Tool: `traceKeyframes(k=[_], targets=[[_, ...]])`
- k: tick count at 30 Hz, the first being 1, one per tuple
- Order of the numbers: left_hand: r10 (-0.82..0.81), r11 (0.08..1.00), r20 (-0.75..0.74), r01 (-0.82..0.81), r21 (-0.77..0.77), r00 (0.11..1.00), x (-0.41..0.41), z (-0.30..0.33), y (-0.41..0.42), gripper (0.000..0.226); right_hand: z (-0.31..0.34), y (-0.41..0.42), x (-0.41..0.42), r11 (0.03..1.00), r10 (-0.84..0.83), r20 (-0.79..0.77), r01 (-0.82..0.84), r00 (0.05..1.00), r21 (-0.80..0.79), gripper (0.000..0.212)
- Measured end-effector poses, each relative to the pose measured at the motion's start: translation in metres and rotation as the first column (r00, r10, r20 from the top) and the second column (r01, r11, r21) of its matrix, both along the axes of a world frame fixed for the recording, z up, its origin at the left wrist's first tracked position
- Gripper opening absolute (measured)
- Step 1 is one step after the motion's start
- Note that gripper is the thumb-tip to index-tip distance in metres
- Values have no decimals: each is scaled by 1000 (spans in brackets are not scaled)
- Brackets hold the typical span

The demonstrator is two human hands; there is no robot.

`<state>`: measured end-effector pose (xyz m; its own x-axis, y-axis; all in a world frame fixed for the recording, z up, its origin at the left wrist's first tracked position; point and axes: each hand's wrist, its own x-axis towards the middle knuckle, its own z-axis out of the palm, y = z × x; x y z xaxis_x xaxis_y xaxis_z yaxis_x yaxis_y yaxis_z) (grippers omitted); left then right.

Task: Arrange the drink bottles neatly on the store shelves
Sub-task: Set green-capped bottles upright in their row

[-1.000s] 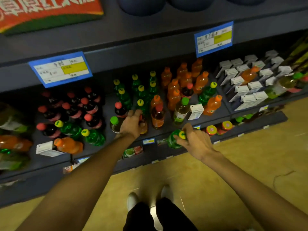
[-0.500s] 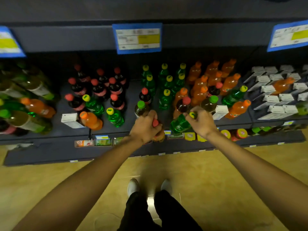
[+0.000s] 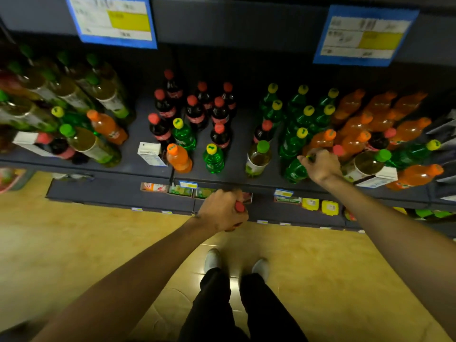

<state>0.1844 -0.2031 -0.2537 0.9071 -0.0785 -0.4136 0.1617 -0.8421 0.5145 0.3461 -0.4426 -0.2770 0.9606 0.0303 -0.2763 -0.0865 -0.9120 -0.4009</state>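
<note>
My left hand [image 3: 222, 212] grips a red-capped bottle [image 3: 239, 207] by its neck, held out in front of the shelf edge [image 3: 222, 183]; the hand hides most of the bottle. My right hand [image 3: 320, 164] grips the yellow-capped top of a green bottle [image 3: 294, 170] that stands on the shelf among other green bottles [image 3: 293, 141]. Red-capped dark cola bottles [image 3: 195, 112] stand in the middle of the shelf. Orange bottles [image 3: 355, 124] fill the right part.
Stray bottles stand at the front: an orange one [image 3: 179, 157], a green one [image 3: 213, 159] and a green-capped tea bottle [image 3: 257, 159]. White cartons [image 3: 150, 150] lie among them. Tea bottles [image 3: 74, 95] lean at the left. Price tags [image 3: 116, 21] hang above; a lower shelf [image 3: 123, 193] juts out.
My left hand has pulled the red-capped bottle back off the shelf toward me. My right hand has set the green bottle down on the shelf, still gripping its top. The view has shifted.
</note>
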Motion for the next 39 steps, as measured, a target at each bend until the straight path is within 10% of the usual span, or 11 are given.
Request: traceKeyframes(k=[17, 39], targets=[[108, 994, 22, -108, 2, 994, -6, -5, -10, 26, -20, 29, 6, 978, -197, -154, 204, 968, 37, 55], [570, 792, 421, -609, -51, 706, -96, 81, -9, 24, 91, 63, -76, 806, 456, 200, -498, 867, 321, 7]])
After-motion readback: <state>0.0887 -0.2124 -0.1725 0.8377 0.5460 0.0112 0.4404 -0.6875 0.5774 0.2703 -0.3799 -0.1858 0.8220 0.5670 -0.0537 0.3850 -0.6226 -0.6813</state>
